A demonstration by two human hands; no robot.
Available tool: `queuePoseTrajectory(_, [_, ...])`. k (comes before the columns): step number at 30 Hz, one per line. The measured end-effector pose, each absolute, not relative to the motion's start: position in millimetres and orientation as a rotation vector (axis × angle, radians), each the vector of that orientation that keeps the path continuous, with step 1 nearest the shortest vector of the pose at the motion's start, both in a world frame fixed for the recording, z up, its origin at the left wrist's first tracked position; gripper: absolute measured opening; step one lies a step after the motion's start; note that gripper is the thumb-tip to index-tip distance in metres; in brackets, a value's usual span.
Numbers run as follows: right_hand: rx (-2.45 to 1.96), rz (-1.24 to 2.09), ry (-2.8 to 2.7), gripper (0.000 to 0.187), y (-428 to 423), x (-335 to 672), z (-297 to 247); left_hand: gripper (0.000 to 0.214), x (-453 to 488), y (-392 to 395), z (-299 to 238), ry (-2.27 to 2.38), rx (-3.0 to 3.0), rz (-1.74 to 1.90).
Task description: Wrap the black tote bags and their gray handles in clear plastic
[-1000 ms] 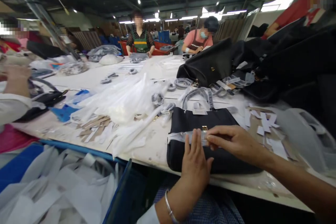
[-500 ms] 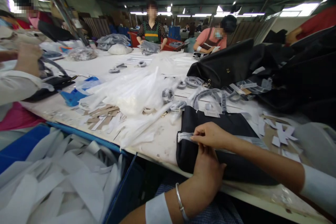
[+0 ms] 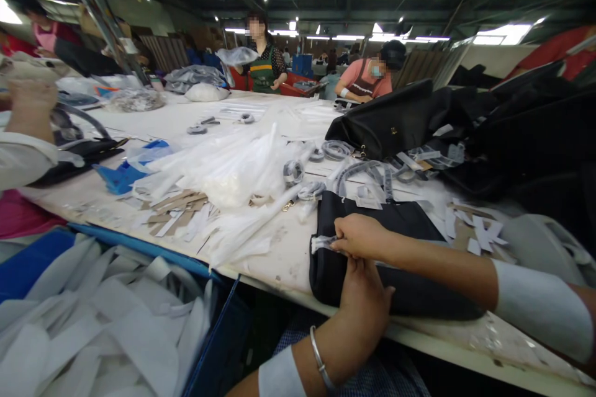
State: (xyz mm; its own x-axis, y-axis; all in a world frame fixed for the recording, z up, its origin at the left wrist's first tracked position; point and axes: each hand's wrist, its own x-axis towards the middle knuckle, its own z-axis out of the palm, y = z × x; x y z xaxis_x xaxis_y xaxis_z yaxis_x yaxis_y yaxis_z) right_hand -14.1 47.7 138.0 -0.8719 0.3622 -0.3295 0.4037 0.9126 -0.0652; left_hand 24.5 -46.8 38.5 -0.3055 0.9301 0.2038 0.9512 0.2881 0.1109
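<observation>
A black handbag (image 3: 419,291) lies flat at the table's front edge, its plastic-wrapped handle (image 3: 365,169) stretching away behind it. Across the bag runs a clear plastic strip (image 3: 321,243), whose left end looks crumpled. My right hand (image 3: 363,236) pinches this strip near that end. Just below, my left hand (image 3: 365,298), with a bangle at the wrist, rests on the bag. Its fingertips are drawn together against the right hand and partly hidden, so what they grip cannot be made out.
Thin white plastic sheets (image 3: 233,167) and card strips (image 3: 179,208) lie left of the bag. Black bags (image 3: 395,118) are heaped at right. A blue bin (image 3: 37,263) of white pieces stands front left. Co-workers (image 3: 370,77) stand around the table (image 3: 288,260).
My hands stay at the strip, whose left end now looks shorter and more bunched. Across the table a co-worker has turned and raised a plastic-wrapped bundle. The view has shifted slightly.
</observation>
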Motion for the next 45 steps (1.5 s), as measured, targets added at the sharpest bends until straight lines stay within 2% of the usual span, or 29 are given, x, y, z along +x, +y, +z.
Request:
queuePoseTrajectory(8, [0.627,-0.198,2.744,0.039,59,-16,140,0.075,21,-53,39,-2.398,-1.805,-0.433])
queuePoseTrajectory(10, [0.631,-0.313,2.719,0.04,69,-12,136,0.074,18,-55,36,-2.359,-1.846,-0.511])
queuePoseTrajectory(14, [0.575,-0.694,2.583,0.028,88,3,130,0.072,16,-58,33,-2.328,-1.874,-0.556])
queuePoseTrajectory(20, [0.531,-1.011,2.442,0.034,104,21,129,0.072,18,-55,34,-2.359,-1.893,-0.492])
queuePoseTrajectory(24, [0.549,-0.969,2.48,0.032,106,17,124,0.072,18,-55,34,-2.353,-1.873,-0.469])
queuePoseTrajectory(31, [0.51,-0.694,2.502,0.031,104,-1,135,0.07,15,-58,33,-2.251,-1.906,-0.49])
queuePoseTrajectory(37, [0.514,-0.595,2.356,0.033,107,-16,138,0.068,8,-61,25,-2.209,-1.935,-0.674])
queuePoseTrajectory(45, [0.534,-0.768,2.243,0.027,107,-10,135,0.039,-9,-68,29,-2.095,-2.04,-1.087])
